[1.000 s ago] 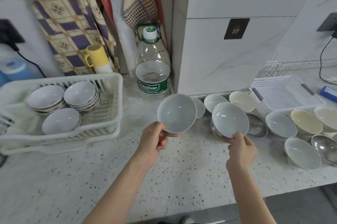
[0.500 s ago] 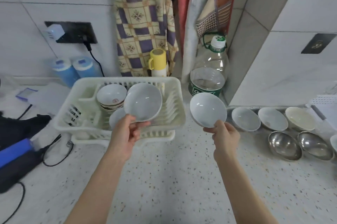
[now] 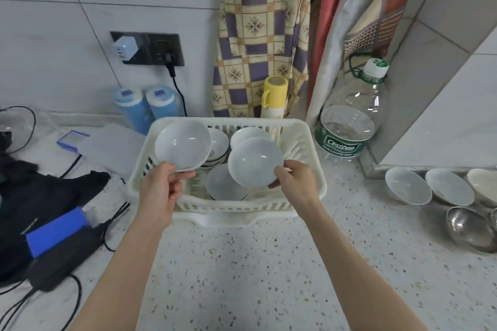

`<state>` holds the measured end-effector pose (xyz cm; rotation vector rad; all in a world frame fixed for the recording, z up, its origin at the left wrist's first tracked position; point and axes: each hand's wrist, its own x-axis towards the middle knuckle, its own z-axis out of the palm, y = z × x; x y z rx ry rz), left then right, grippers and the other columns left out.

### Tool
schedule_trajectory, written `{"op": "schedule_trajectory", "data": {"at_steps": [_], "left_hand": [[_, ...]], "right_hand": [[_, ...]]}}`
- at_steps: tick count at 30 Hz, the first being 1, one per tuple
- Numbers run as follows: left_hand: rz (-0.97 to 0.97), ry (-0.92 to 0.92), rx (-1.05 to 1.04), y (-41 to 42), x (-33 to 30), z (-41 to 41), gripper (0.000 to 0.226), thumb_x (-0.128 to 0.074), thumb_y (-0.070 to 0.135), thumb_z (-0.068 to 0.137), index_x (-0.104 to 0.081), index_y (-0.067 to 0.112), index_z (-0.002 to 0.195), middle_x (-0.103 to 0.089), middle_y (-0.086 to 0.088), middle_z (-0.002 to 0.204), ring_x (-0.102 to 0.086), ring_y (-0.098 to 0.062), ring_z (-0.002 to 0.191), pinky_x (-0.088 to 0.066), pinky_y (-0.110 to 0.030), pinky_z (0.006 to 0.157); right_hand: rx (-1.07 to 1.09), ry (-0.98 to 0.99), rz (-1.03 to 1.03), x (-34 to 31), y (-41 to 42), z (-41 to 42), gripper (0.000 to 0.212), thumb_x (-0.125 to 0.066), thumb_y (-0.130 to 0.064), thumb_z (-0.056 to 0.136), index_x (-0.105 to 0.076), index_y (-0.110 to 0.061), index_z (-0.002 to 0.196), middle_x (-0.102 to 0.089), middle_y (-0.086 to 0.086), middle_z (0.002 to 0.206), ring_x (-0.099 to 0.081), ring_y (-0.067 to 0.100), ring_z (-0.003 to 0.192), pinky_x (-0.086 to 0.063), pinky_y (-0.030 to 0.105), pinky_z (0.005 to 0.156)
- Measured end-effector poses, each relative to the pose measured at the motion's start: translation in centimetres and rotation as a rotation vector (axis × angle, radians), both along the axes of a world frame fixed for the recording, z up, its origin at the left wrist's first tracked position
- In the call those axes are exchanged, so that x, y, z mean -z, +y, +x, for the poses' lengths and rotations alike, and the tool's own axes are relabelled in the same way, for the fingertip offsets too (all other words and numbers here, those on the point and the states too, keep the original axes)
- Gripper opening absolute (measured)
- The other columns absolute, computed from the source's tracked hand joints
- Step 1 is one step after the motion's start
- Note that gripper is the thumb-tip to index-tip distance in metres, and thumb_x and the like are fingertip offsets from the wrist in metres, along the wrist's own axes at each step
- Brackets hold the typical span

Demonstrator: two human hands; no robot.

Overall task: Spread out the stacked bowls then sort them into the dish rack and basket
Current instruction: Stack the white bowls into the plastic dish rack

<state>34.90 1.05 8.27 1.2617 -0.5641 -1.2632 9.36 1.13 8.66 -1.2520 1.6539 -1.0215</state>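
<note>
left hand (image 3: 158, 190): pinches the near rim of a white bowl (image 3: 183, 144). Thumb on the inside of the rim, remaining fingers curled under the outside. Tight grip, nothing else held.
left bowl: held above the left end of the dish rack (image 3: 309, 182), tilted so its inside faces the camera. Whether it touches the stack behind it, can't tell.
right hand (image 3: 295, 182): grips the right edge of a second white bowl (image 3: 255, 162). Thumb tip on the inner rim; the fingers behind the bowl are mostly hidden.
right bowl: over the middle of the rack, tilted toward the camera, overlapping the bowls below it in view. Contact with them, can't tell.
rack contents: stack of bowls (image 3: 219, 146) at back centre, another bowl (image 3: 248, 133) at back right partly behind the right-hand one, one bowl (image 3: 220, 185) at front centre sitting low in the rack.
rack position: on the speckled counter (image 3: 242, 277), against the wall, between the two blue containers (image 3: 146, 108) and the large clear bottle (image 3: 352, 120).
still on counter: three pale bowls (image 3: 407, 186) in a row at far right along the wall base, a steel bowl (image 3: 469, 231) just in front of them. Well apart from the rack.
left side clutter: black cloth (image 3: 40, 196), blue-and-black device (image 3: 56, 247), cables.
</note>
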Motion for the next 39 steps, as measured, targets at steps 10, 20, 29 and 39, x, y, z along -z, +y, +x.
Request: {"op": "schedule_trajectory", "data": {"at_steps": [10,20,29,39], "left_hand": [[0.01,-0.137,0.063,-2.8,1.0,0.9,0.025,-0.053,0.017,0.084,-0.065,0.007,0.103,-0.076,-0.017,0.081,-0.036,-0.008,0.04,-0.028,-0.018,0.035],[-0.001,-0.251,0.087,-2.8,1.6,0.3,0.016,-0.053,0.012,0.087,-0.067,0.008,0.096,-0.076,-0.015,0.075,-0.037,-0.007,0.038,-0.03,-0.017,0.036],[-0.011,-0.367,0.15,-2.4,1.6,0.3,0.016,-0.052,0.01,0.082,-0.065,0.002,0.088,-0.075,-0.015,0.071,-0.033,-0.008,0.039,-0.029,-0.017,0.036],[0.013,-0.364,0.245,-2.4,1.5,0.6,0.017,-0.054,0.013,0.085,-0.069,0.004,0.09,-0.075,-0.017,0.073,-0.037,-0.009,0.04,-0.031,-0.018,0.037]], "right_hand": [[-0.209,0.212,0.105,1.4,-2.5,3.1,0.023,-0.053,-0.021,0.081,-0.073,-0.024,0.092,-0.071,-0.009,0.06,-0.067,0.02,0.069,-0.048,0.03,0.058],[-0.291,0.452,0.174,3.2,-3.2,3.2,0.022,-0.048,-0.037,0.084,-0.068,-0.037,0.092,-0.071,-0.018,0.063,-0.048,0.002,0.041,-0.035,0.02,0.047],[-0.33,0.564,0.221,3.7,-3.7,3.4,0.028,-0.045,-0.041,0.086,-0.07,-0.029,0.087,-0.074,-0.013,0.073,-0.051,0.008,0.051,-0.043,0.024,0.054],[-0.371,0.608,0.267,4.0,-4.0,3.5,0.028,-0.047,-0.038,0.091,-0.069,-0.021,0.088,-0.075,-0.01,0.08,-0.048,0.006,0.048,-0.036,0.023,0.049]]}}
